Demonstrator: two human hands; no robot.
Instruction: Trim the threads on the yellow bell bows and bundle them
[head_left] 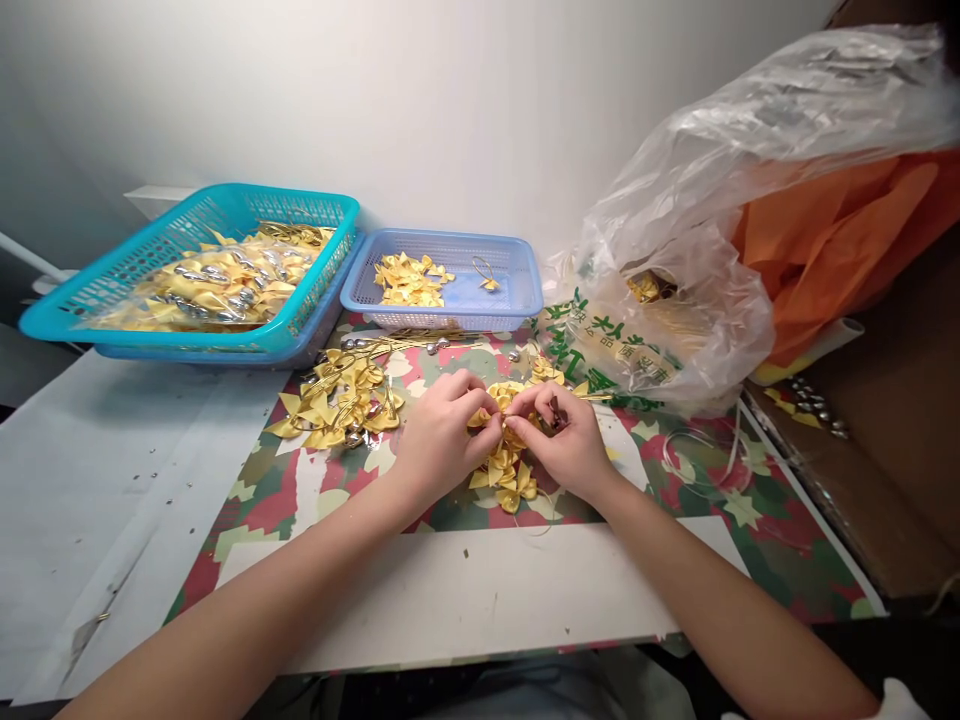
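My left hand (452, 432) and my right hand (562, 440) meet at the middle of the table, fingertips pinched close together. What lies between the left fingertips is too small to make out. Part of a dark brown piece (557, 413) shows among my right fingers. Beneath and around both hands lies a pile of yellow ribbon flowers (517, 487). Left of my left hand is another heap of yellow flowers (341, 400) with gold wire loops and silver bells. Gold wire stems (405, 338) lie behind the hands.
A turquoise basket (300, 317) at the left holds yellow pieces and silver bells. Behind the hands, a blue basket (442, 318) contains yellow flowers. A clear plastic bag (697, 140) and orange material (832, 230) stand at the right. White paper (480, 600) covers the near edge.
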